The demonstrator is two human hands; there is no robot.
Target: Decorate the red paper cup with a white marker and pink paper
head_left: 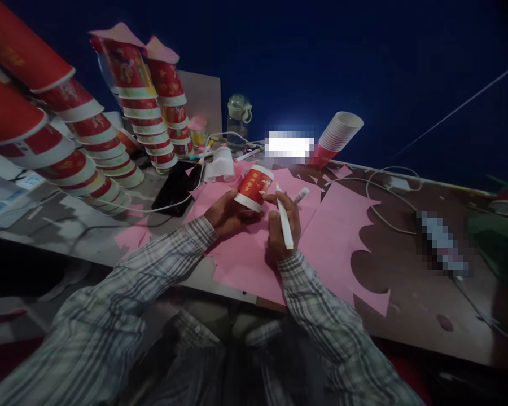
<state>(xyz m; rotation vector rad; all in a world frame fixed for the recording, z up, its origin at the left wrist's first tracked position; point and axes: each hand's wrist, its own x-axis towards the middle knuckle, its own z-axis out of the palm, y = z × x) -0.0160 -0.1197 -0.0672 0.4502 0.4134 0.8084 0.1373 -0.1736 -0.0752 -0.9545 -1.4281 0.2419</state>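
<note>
Fingers of your left hand (225,215) are wrapped about a red paper cup (254,185), held tilted over the pink paper (254,270). Your right hand (288,221) has its fingers closed on a white marker (285,221), with one fingertip up against the cup; the marker's upper end is just beside the cup.

Close behind that hand lies a white tube (302,195), partly hidden by it. To your left, a white cable (163,209) crosses a dark flat device (175,190), and a white cup (222,164) lies near the paper's far edge. Farther left, towers of red cups (146,115) crowd the table (389,225). At the back stand a clear bottle (239,118) and a leaning stack of cups (341,132), with a blurred bright patch between them. Off to your right, a pixelated object (443,242) sits beyond the paper's scalloped edge.
</note>
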